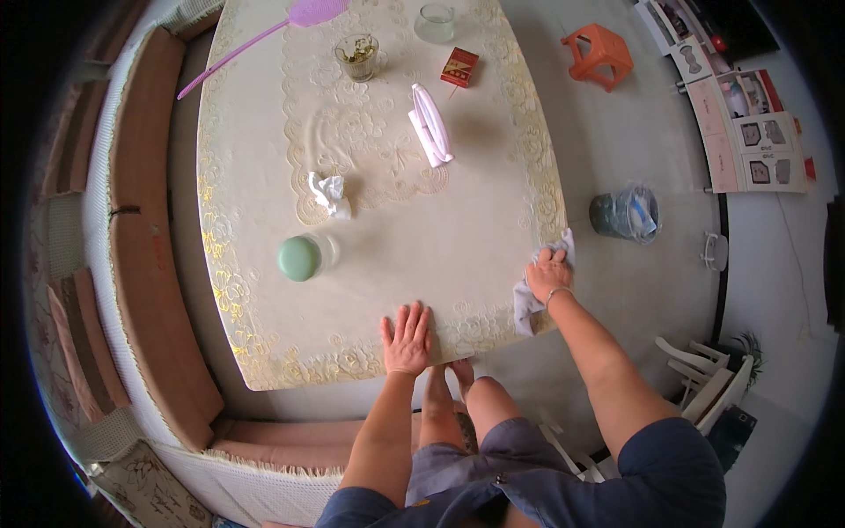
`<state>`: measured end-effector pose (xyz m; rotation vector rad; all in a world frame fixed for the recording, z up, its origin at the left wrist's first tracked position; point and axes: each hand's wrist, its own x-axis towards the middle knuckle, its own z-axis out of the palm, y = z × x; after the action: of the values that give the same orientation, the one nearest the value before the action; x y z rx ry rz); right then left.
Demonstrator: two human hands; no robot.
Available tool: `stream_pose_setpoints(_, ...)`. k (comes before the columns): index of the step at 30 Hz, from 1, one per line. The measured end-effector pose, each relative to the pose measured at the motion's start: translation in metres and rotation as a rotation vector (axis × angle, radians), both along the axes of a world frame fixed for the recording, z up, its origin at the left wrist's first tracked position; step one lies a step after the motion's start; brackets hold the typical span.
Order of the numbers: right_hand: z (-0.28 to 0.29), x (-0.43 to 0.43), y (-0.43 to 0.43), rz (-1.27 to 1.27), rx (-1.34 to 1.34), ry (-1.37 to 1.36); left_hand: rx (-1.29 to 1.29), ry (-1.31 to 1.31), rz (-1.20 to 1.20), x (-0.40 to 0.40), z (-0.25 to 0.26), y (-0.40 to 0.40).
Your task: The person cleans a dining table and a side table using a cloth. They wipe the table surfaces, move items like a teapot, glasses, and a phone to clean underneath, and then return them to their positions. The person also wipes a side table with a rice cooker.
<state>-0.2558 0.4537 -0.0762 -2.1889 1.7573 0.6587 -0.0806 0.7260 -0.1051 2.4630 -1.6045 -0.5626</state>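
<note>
My right hand (550,274) presses a crumpled grey cloth (526,307) onto the right edge of the table, near its front corner. Part of the cloth sticks out beyond my fingers. Flat on the tablecloth (422,257) at the front edge rests my left hand (406,342), fingers apart and holding nothing. A clear container with a green lid (299,258) is on the table, left of and beyond my left hand. Behind it lies a crumpled white tissue (330,195). Farther back is a pale pink plastic object (430,129), its exact kind unclear.
Toward the back are a glass with leaves (357,58), a clear glass bowl (434,25), a red box (460,66) and a purple fly swatter (247,56). A waste bin (614,214) and orange stool (601,56) stand right; a cushioned sofa (148,158) runs along the left.
</note>
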Motion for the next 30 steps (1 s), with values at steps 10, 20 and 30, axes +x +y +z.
stream_pose_setpoints(10, -0.002, 0.0, 0.001, 0.058, -0.035, 0.056, -0.039, 0.038, 0.035, -0.001, -0.003, 0.001)
stream_pose_setpoints(20, -0.002, 0.0, 0.0, 0.065, -0.017, 0.057, -0.074, 0.001, 0.029, -0.002, -0.007, 0.003)
stream_pose_setpoints(30, -0.014, -0.012, -0.005, 0.136, -0.068, 0.067, -0.06, -0.055, 0.052, -0.007, -0.007, -0.002)
